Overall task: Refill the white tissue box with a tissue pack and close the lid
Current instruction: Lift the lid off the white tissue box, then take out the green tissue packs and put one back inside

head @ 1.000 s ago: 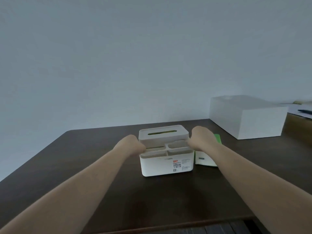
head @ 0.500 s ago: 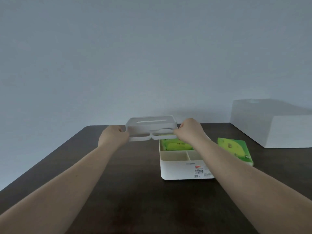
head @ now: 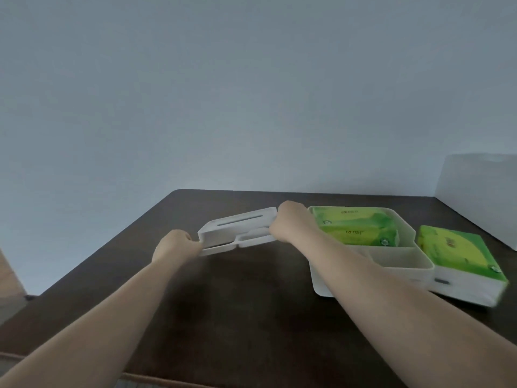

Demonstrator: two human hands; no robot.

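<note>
- The left hand [head: 175, 245] and right hand [head: 289, 221] have their fingers closed on opposite ends of the white lid [head: 237, 230], held tilted just above the dark table [head: 223, 303].
- To the right of the right hand's fingers the white tissue box [head: 402, 259] stands open, a green tissue pack [head: 355, 229] in its rear compartment.
- A second tissue pack [head: 458, 256] lies just beside the box, farther right.
- A large white box [head: 481, 197] sits well beyond.
</note>
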